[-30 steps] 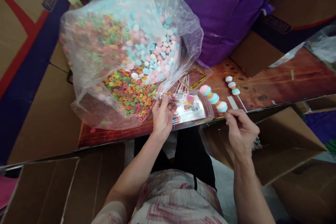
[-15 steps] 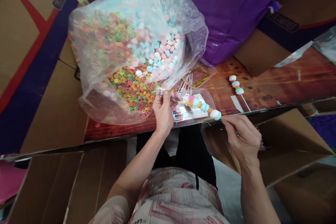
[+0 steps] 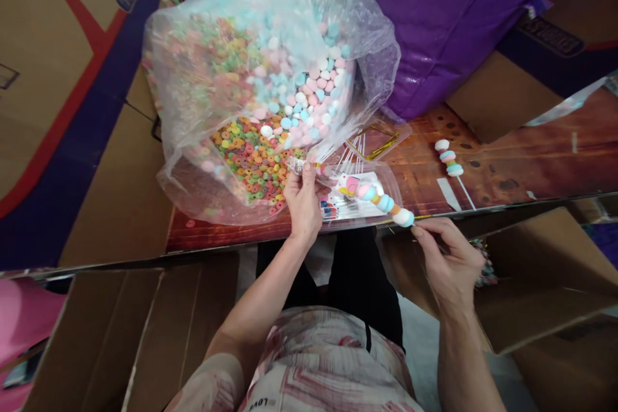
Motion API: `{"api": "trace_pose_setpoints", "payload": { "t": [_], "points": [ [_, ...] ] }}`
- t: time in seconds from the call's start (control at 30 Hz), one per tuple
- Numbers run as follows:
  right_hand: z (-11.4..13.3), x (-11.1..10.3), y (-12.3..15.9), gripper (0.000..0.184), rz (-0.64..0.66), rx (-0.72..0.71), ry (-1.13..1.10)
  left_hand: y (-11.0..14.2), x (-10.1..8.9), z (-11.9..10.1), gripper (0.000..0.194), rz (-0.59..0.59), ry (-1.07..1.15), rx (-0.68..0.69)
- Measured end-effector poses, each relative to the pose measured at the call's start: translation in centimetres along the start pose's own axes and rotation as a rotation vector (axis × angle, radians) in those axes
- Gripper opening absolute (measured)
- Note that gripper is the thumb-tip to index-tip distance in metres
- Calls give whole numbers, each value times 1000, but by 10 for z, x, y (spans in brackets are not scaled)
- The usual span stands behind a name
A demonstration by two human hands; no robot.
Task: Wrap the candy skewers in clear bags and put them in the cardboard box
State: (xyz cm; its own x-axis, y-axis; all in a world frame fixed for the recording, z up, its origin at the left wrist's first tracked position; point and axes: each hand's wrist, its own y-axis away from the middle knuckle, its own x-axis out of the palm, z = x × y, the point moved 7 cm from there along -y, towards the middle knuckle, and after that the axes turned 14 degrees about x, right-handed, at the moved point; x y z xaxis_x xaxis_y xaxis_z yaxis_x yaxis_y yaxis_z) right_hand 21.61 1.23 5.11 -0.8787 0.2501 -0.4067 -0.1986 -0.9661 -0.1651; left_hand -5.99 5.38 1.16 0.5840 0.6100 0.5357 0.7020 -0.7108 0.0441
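Note:
My left hand point(image 3: 304, 211) is closed, thumb against fingers, on a small clear plastic bag point(image 3: 333, 175) with a coloured print at its end. My right hand point(image 3: 449, 257) pinches the bare stick end of a candy skewer point(image 3: 385, 203), threaded with pastel marshmallows and orange and yellow gummy rings. The skewer slants up and left towards the bag; I cannot tell how far its tip is inside. Beneath lies a clear tray point(image 3: 393, 183) with printed bags. A large plastic bag point(image 3: 193, 64) of gummy rings and marshmallows stands open beyond my left hand.
Another candy skewer point(image 3: 449, 158) lies on the wooden-patterned table point(image 3: 512, 161) at right. White sticks point(image 3: 355, 149) and gold twist ties point(image 3: 381, 145) lie behind the tray. Cardboard boxes stand on both sides, with a purple bag point(image 3: 434, 19) behind. An open box point(image 3: 550, 270) sits below right.
The view has shifted slightly, so the table things appear further right. The skewer and my right hand have come a little closer to the small bag. Both grips stay the same.

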Motion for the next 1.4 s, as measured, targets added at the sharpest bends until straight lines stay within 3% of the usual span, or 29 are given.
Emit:
{"api": "trace_pose_setpoints", "payload": {
  "t": [0.1, 0.23, 0.37, 0.5, 0.63, 0.83, 0.93, 1.13, 1.4],
  "points": [
    [-15, 5, -7, 12, -11, 207, -280, 1, 1, 0, 45, -12, 7, -20],
    [2, 41, -12, 21, 174, 328, -584, 5, 3, 1, 49, 22, 32, 21],
    [31, 78, -11, 26, 348, 352, -615, 11, 0, 0, 45, 47, 16, 94],
    [38, 103, -10, 32, 512, 460, -667, 15, 0, -6, 38, 156, -43, 163],
    [32, 110, -14, 36, 493, 552, -715, 19, -3, -10, 28, 196, -124, 164],
    [18, 104, -17, 32, 379, 568, -774, 17, -11, -13, 31, 100, -136, 189],
    [14, 88, -17, 32, 321, 525, -767, 9, -11, -9, 39, 46, -53, 96],
    [-1, 44, -2, 21, 106, 331, -453, 5, -7, -1, 47, -13, 27, -116],
    [-7, 14, 14, 11, 8, 73, -68, 8, -1, 1, 47, -3, 41, -171]
  ]
}}
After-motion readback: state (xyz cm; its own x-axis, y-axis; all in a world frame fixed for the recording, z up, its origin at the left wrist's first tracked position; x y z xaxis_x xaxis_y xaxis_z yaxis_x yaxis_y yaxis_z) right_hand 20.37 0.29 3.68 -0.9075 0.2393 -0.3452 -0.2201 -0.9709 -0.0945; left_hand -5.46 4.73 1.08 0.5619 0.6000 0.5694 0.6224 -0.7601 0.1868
